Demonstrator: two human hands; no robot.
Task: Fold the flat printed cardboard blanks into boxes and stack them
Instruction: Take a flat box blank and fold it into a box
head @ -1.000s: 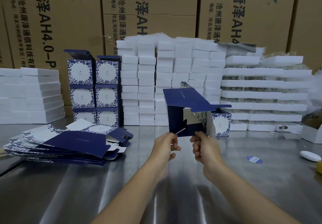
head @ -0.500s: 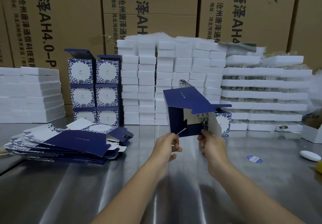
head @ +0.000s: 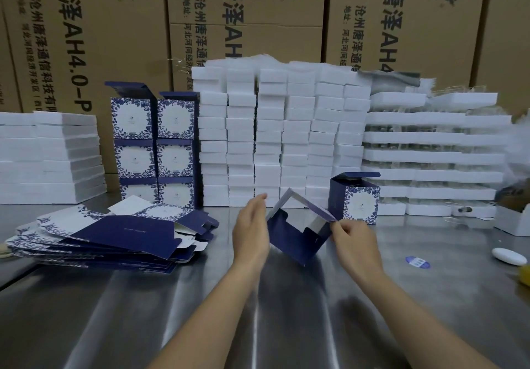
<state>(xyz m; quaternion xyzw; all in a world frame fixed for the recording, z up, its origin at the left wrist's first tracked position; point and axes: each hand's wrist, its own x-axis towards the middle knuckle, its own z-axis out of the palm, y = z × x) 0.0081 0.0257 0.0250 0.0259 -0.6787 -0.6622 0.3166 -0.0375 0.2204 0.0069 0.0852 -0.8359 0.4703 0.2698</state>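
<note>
A half-formed navy box (head: 295, 235) tilts on one corner just above the steel table (head: 258, 305), its open side facing up. My left hand (head: 250, 229) lies flat against its left wall with straight fingers. My right hand (head: 351, 235) pinches a flap at the box's right edge. A pile of flat blue-and-white printed blanks (head: 114, 236) lies to the left. One folded box (head: 355, 199) with its lid open stands behind my right hand. A stack of finished boxes (head: 155, 144) rises at the back left.
Columns of white foam blocks (head: 281, 136) and white trays (head: 433, 153) line the back, with more white slabs (head: 48, 156) at far left. Big brown cartons (head: 243, 15) form the wall. A white oval object (head: 509, 256) and a blue sticker (head: 418, 262) lie at right.
The box came down from chest height and turned over so its open side faces up. My left hand let go of a flap and now presses flat on the side.
</note>
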